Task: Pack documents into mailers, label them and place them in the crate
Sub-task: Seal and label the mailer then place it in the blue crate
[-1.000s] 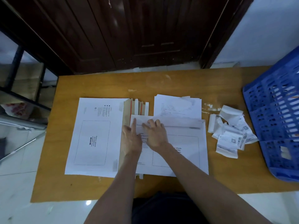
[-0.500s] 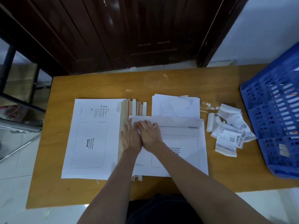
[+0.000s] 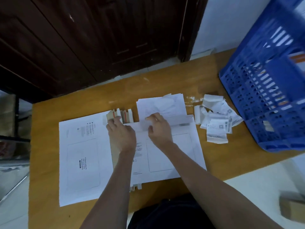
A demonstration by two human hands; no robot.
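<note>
A white mailer (image 3: 183, 151) lies flat in front of me on the wooden table (image 3: 49, 212), its flap folded down along the top edge. My right hand (image 3: 159, 129) rests fingers-down on that flap near its left end. My left hand (image 3: 121, 134) lies flat over the mailer's left edge, fingertips reaching a stack of mailers (image 3: 84, 156) on the left whose brown flaps with red strips fan out at the top. Loose documents (image 3: 162, 106) sit just beyond the mailer. A pile of printed labels (image 3: 217, 123) lies to the right. The blue crate (image 3: 267, 96) stands at the far right.
A dark wooden door (image 3: 99, 38) stands behind the table, with a white wall to its right. Torn paper scraps (image 3: 192, 99) lie between the documents and the labels. A brown box (image 3: 292, 207) shows at the lower right on the floor.
Both hands have slid apart along the flap: the right one moved right, the left one moved left toward the fanned mailer flaps. My view has swung and tilted to the left.
</note>
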